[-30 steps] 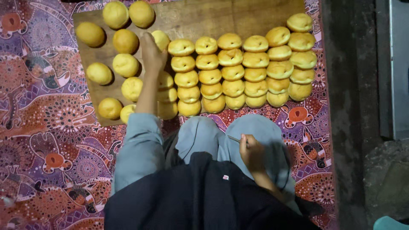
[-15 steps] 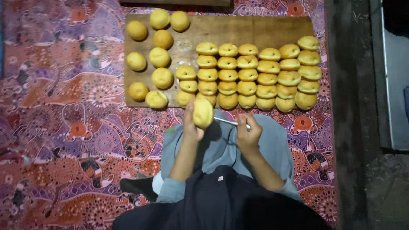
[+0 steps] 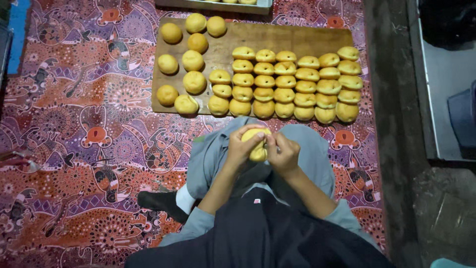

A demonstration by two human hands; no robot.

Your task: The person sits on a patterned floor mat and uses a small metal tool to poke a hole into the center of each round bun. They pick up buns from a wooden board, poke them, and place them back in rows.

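My left hand [image 3: 243, 147] cups a yellow dough ball [image 3: 257, 149] over my lap. My right hand [image 3: 282, 154] presses against the same ball from the right, with a thin stick-like tool pinched in its fingers, barely visible. In front of my knees lies a wooden board [image 3: 292, 37]. Rows of shaped yellow buns [image 3: 292, 82] fill its right side. Several round plain dough balls [image 3: 193, 60] sit loosely on its left side.
A patterned red and purple mat [image 3: 74, 149] covers the floor. A metal tray edge [image 3: 218, 5] shows beyond the board. A dark concrete strip [image 3: 391, 124] and a grey panel [image 3: 446, 84] run along the right.
My left hand picked a dough ball off the board and brought it back to my lap. Both hands have come together around it.
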